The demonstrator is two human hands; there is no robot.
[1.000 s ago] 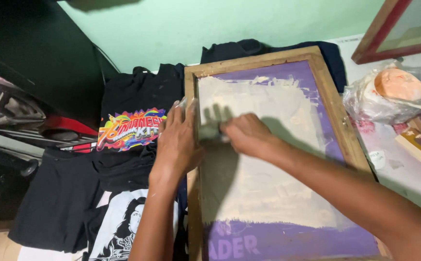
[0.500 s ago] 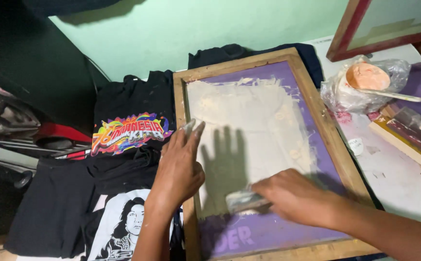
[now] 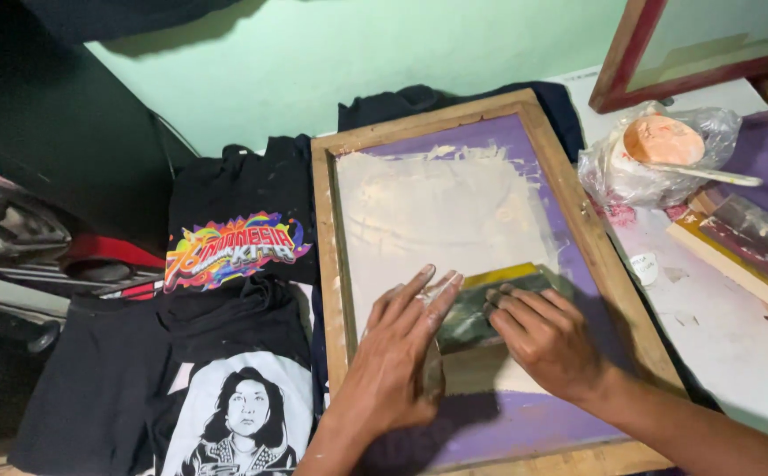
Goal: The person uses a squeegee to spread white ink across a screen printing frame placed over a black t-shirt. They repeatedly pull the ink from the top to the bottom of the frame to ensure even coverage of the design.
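Left hand (image 3: 397, 357) flat, fingers spread, pressing down; right hand (image 3: 547, 339) curled in grip, forearm extended from lower right.

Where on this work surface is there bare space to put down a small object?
One bare patch: the white tabletop between the wooden-framed purple printing screen and the yellow-edged frame, below the plastic-wrapped ink tub. Left of the screen, black printed T-shirts cover everything.

A screen-printing workshop, probably: wooden-framed screen (image 3: 481, 264), printed black shirts (image 3: 225, 335) (stacked alongside), bagged ink tub (image 3: 657, 150).
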